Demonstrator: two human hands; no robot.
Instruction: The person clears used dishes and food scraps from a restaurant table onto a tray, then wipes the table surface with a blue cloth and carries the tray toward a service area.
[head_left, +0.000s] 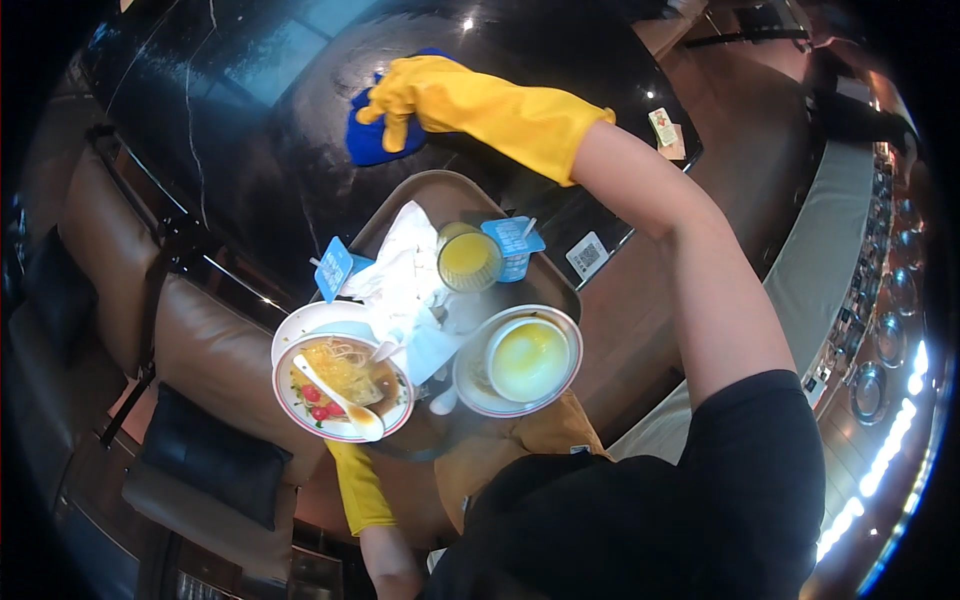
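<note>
My right hand (401, 97), in a yellow rubber glove, presses a blue cloth (371, 142) onto the dark marble-patterned tabletop (247, 157). Under the near left side of a brown serving tray (442, 180), my gloved left hand (354, 480) holds it up; its fingers are hidden by the tray and dishes. Aboard the tray are a bowl of noodle leftovers (322, 360) with a white spoon (337, 397), a bowl of pale yellow-green liquid (531, 358) on a plate, a glass of yellow drink (466, 259), crumpled napkins (409, 262) and two blue cartons (514, 247) with straws.
A card with a printed code (587, 255) and a small packet (663, 127) lie by the table's right edge. Brown padded chairs (225, 337) with a black cushion (206, 450) stand at the left. Along the right runs a long counter (832, 217) with several dishes.
</note>
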